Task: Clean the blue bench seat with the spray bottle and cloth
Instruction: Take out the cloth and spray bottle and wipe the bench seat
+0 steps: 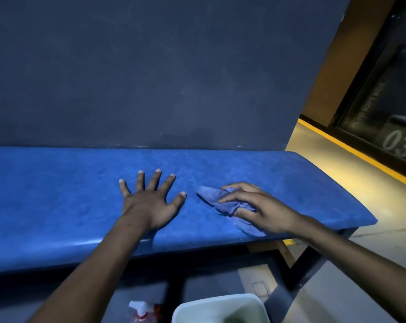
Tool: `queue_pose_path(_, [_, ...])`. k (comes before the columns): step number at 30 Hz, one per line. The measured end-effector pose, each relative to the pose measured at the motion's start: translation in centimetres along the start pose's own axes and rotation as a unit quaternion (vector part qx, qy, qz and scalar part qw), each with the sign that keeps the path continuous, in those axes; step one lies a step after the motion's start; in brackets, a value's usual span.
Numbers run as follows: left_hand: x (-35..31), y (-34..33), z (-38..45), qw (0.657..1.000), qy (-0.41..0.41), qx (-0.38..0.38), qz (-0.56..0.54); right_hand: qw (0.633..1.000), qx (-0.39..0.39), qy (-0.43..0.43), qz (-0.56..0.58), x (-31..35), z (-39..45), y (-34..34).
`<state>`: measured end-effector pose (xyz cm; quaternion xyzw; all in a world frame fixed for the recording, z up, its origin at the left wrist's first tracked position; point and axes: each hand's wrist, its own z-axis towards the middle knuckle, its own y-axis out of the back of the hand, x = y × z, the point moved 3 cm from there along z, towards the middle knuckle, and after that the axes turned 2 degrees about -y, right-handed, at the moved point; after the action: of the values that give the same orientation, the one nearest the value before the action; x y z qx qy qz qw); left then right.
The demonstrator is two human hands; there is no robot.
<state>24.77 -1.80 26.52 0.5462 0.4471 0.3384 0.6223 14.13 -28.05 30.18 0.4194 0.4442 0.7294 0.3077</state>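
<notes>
Right hand (262, 206) fingers (230, 198) curled and clamped on the bunched cloth (223, 203), pressing it to the blue bench seat (57, 194) near its right end. Left hand (150, 201) flat on the seat just beside, fingers spread, holding nothing. Cloth looks light, limp, probably damp: grip the wad from above, or it unfolds. Spray bottle (142, 313) sits on the floor below, by a white bin (220, 308); take it at the neck.
</notes>
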Motion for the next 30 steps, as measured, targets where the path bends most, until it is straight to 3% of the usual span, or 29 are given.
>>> queue_pose_path(5, [-0.1,0.1,0.1,1.0,0.002,0.002,-0.001,0.987,-0.107,-0.112,-0.051,-5.2,8.5,-0.7])
queue_pose_path(7, [0.1,0.1,0.2,1.0,-0.002,0.0,-0.005,0.979,-0.109,-0.166,-0.04,-5.6,11.2,-2.1])
queue_pose_path(10, [0.3,0.1,0.4,1.0,-0.009,0.003,-0.001,0.988,-0.08,-0.133,-0.016,-2.8,9.6,-2.7])
queue_pose_path(14, [0.2,0.2,0.5,1.0,-0.008,0.005,0.001,0.999,-0.011,-0.028,0.026,0.7,2.8,-2.0])
queue_pose_path(21, [3.1,1.7,-1.5,0.999,-0.046,0.016,-0.016,0.984,-0.098,-0.144,-0.039,-3.6,6.8,-1.4])
queue_pose_path(23, [6.5,2.4,-2.6,1.0,-0.025,0.01,-0.007,0.989,-0.093,-0.111,-0.031,-1.3,7.6,-1.9])
queue_pose_path(27, [14.4,4.0,-4.9,0.999,0.041,-0.001,0.004,1.0,-0.005,0.021,0.009,6.7,7.7,-3.9])
queue_pose_path(30, [16.2,4.1,-5.6,0.999,0.047,-0.007,0.005,0.998,0.013,0.054,-0.009,7.6,11.2,-5.9])
